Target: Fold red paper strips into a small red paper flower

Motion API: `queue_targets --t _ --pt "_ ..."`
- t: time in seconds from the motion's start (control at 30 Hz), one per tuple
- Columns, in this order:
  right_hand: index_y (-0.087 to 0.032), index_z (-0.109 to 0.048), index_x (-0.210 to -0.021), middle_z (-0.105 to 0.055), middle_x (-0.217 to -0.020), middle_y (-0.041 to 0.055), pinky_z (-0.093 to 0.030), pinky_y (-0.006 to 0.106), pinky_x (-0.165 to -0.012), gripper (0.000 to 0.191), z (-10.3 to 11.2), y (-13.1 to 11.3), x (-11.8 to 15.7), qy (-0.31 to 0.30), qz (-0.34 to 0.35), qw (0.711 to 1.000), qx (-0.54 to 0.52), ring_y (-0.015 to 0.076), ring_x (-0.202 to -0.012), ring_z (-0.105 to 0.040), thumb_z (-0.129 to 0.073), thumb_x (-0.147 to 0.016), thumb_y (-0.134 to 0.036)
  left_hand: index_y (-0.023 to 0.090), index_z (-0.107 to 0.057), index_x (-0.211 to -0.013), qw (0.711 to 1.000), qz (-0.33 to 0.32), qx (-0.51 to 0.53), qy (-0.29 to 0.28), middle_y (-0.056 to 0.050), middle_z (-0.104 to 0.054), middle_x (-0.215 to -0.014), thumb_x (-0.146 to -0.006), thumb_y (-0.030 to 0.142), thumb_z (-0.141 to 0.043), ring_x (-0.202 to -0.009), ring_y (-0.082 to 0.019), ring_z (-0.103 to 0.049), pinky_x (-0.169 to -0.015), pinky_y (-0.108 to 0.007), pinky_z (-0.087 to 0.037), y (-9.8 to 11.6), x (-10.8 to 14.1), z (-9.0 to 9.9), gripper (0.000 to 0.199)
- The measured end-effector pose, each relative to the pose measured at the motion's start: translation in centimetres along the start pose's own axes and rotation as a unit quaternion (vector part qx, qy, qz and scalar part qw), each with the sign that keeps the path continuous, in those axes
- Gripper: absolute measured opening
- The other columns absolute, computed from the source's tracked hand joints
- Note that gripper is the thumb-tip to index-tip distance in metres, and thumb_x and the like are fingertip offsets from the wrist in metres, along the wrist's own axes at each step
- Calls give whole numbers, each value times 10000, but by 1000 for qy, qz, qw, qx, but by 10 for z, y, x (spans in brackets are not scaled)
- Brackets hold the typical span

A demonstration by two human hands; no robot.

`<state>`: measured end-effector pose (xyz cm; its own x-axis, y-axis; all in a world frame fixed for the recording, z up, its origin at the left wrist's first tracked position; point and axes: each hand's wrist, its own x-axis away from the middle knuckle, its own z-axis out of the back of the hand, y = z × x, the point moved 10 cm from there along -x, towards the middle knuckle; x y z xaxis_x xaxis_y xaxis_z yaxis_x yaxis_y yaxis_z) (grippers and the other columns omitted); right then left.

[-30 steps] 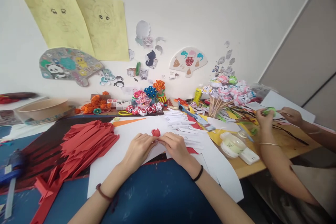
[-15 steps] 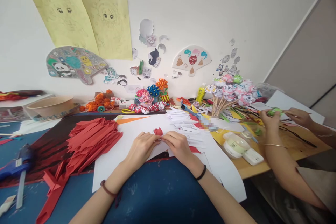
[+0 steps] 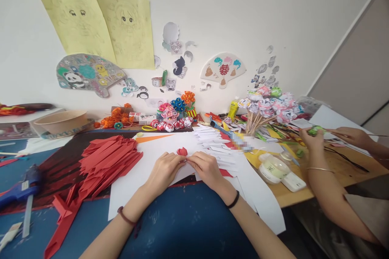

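Note:
A small red paper flower (image 3: 182, 151) stands up between my two hands, over a large white sheet (image 3: 127, 186). My left hand (image 3: 165, 170) pinches its base from the left, fingers pressed together. From the right, my right hand (image 3: 206, 168) closes thumb and finger on the same base. The fingertips nearly meet and hide the flower's lower end. Left of my hands lies a heap of folded red paper strips (image 3: 106, 166). Folded white paper strips (image 3: 212, 141) are spread just beyond my right hand.
A blue glue gun (image 3: 22, 188) lies at the left beside a brush (image 3: 10, 234). Paper flowers on sticks (image 3: 267, 107) stand at the back right, with a clear jar (image 3: 272, 168) nearer. At the far right, a co-worker's hands (image 3: 313, 139) hold something green and a stick.
The view has shifted very slightly. My hands keep their pinch at the flower's base, and the flower has tilted a touch to the left.

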<state>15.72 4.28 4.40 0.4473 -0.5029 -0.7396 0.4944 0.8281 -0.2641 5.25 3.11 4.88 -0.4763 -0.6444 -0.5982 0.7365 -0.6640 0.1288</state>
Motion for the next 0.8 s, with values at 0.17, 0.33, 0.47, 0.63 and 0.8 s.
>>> queue_targets --t 0.17,0.33,0.47,0.63,0.8 --pt "-194 -659 -979 -677 -850 39 -467 275 -701 144 -2 -4 1 1 18 999 39 163 -791 -623 -532 -913 -185 205 -600 -1040 1000 4 10 -5 -15 -643 -804 -976 264 -437 -742 -155 -579 -699 -289 -387 -1 1 -4 185" --pt "-185 -641 -906 -657 -793 32 -447 275 -668 121 -3 -6 2 10 29 997 72 163 -730 -606 -537 -868 -137 214 -592 -1045 1000 7 28 -13 -20 -656 -842 -980 269 -428 -762 -156 -586 -707 -289 -377 -1 2 -8 184" --pt "-182 -623 -831 -622 -732 15 -423 256 -614 116 -3 -2 2 18 10 998 63 142 -658 -574 -525 -853 -123 222 -593 -1065 999 5 30 -8 -16 -663 -843 -984 265 -421 -749 -155 -576 -710 -296 -361 -1 0 -7 195" --pt "-177 -626 -831 -613 -732 12 -420 245 -617 112 -2 -1 2 16 -1 999 51 134 -658 -576 -527 -849 -128 212 -597 -1060 1000 -8 20 13 -17 -673 -838 -985 251 -419 -725 -149 -571 -721 -307 -340 1 1 -4 197" --pt "-178 -625 -829 -610 -730 10 -412 242 -613 111 -3 0 4 16 -5 999 48 132 -655 -572 -527 -850 -130 214 -595 -1071 999 -6 29 14 -18 -682 -861 -984 250 -424 -739 -147 -579 -724 -306 -336 1 1 -4 195"
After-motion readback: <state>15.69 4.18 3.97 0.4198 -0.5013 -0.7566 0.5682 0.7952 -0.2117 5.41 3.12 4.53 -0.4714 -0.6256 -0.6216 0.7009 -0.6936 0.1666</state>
